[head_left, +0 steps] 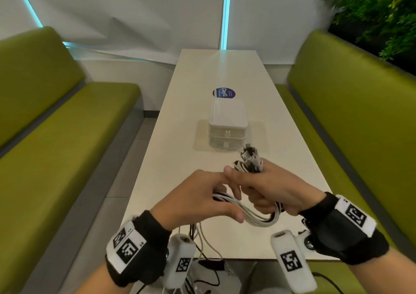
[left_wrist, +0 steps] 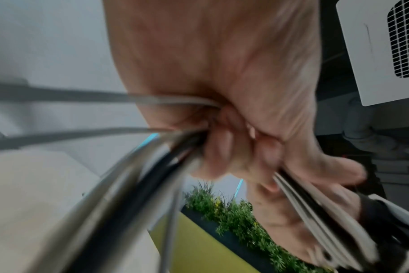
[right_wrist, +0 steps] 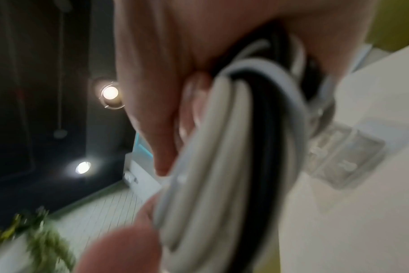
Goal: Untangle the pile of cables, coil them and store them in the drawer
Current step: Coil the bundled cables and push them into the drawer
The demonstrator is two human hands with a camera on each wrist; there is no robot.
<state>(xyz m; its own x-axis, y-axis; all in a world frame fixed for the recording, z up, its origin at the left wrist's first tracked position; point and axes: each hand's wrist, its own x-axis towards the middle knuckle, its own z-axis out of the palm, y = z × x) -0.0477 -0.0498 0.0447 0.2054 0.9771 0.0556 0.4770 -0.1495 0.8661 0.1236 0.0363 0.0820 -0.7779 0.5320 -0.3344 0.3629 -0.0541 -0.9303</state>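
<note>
The right hand (head_left: 267, 190) is holding a bundle of white and black cables (head_left: 261, 218) above the near end of the worktop (head_left: 225, 73), its grip closed around the looped strands, with the plug ends (head_left: 249, 158) sticking up past its fingers. The left hand (head_left: 202, 200) is meeting it from the left, its grip narrow, fingers and thumb curling round the same strands where they are sagging between the hands. Loose cable tails (head_left: 202, 239) are hanging down over the near edge. The small white two-drawer box (head_left: 227, 124) is sitting at mid-worktop, just beyond the hands, both drawers shut. Green benches (head_left: 67, 124) are flanking the worktop left and right.
</note>
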